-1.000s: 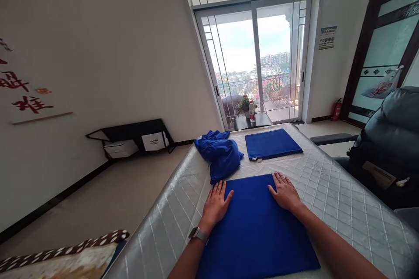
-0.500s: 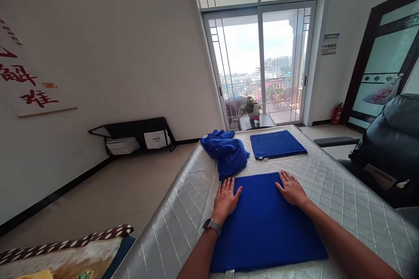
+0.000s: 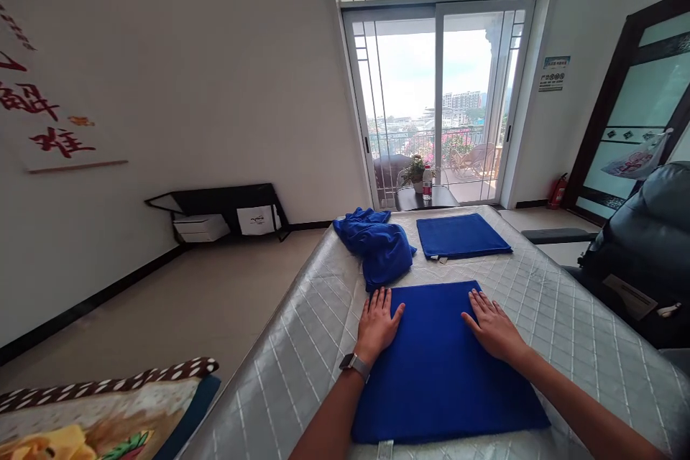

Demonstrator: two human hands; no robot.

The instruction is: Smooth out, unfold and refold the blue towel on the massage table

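At the near end of a silvery quilted mattress (image 3: pixel 307 345), a flat blue cloth square (image 3: pixel 442 388) lies in front of the person, with a pale tag (image 3: pixel 385 450) poking out from its near edge, left of the middle. Low at the left, off the mattress, is patterned bedding (image 3: pixel 102 410) with a brown, white-spotted border.

Both hands rest palm down on the square, gripping nothing. The left hand (image 3: pixel 379 325), with a watch (image 3: pixel 354 364) on its wrist, is spread along the left edge near the far left corner, its fingers straight and its thumb pointing inward. The right hand (image 3: pixel 494 325) lies likewise along the right edge near the far right corner, fingers straight, thumb apart.

Just beyond the left fingertips sits a crumpled blue cloth (image 3: pixel 380 248); whether they touch it, I cannot tell. To its right, apart from the square, lies a folded blue cloth (image 3: pixel 463 236) with small white tags at its near edge.

Off to the right is a black padded chair (image 3: pixel 663 208). Against the left wall, a low black rack (image 3: pixel 226 199) holds 2 white boxes. Past the mattress, 1 bottle (image 3: pixel 427 185) and a potted plant (image 3: pixel 415 169) stand before glass sliding doors (image 3: pixel 399 79), with buildings (image 3: pixel 461 100) outside.
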